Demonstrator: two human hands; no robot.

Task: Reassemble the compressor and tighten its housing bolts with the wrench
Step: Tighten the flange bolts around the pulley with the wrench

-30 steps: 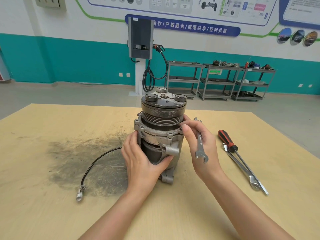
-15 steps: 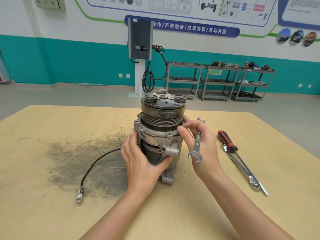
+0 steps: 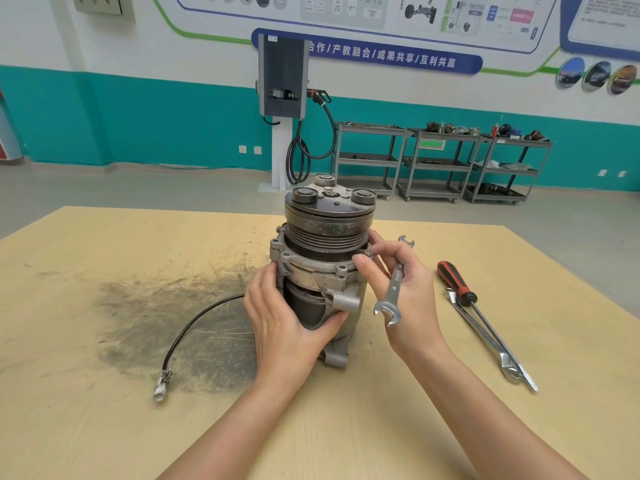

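While my left hand [image 3: 287, 317] grips the upright grey metal compressor [image 3: 325, 258], my right hand [image 3: 405, 289], holding the silver open-ended wrench [image 3: 393, 285], pinches a housing bolt [image 3: 369, 253]; best seat it by finger first.

The compressor [image 3: 322, 271] at frame centre has a dull, cast grey metal housing and a dark, scuffed pulley. The wrench [image 3: 393, 285] is bright polished steel. The screwdriver [image 3: 457, 282] at right has a glossy red-and-black handle (plastic, by its look). The table [image 3: 104, 410] is pale matt wood, smudged dark at left.
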